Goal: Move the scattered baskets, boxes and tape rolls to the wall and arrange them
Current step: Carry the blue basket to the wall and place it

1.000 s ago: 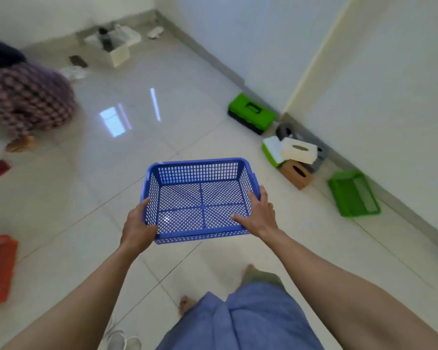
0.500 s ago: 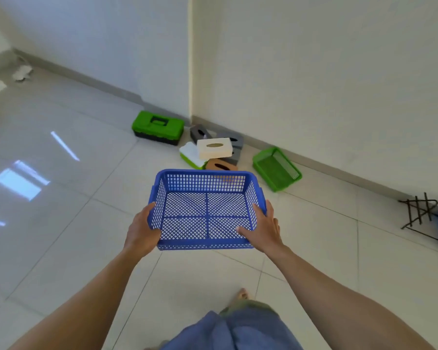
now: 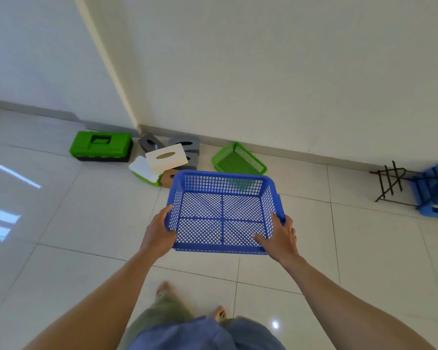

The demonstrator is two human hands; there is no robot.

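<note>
We carry an empty blue mesh basket above the pale tiled floor, open side up and held out in front of us. Our left hand clasps its left wall near the front corner, thumb over the rim. Our right hand clasps the right wall, thumb lying inside on the mesh bottom, the other fingers wrapped around the outside.

Ahead, along the foot of the white wall, a cluster of items sits on the floor. A green toolbox with a black handle stands at the left end, close to the wall's outer corner. Just beside it lie two grey tissue boxes, a cream tissue box tilted on top of the pile, a green-and-white box and a brown box partly hidden behind the blue basket's far left corner. A green mesh basket rests at an angle near the baseboard, just past the blue basket's far rim.

At the floor's right edge, a dark wire rack touches a blue crate. Our bare feet show at the bottom.
</note>
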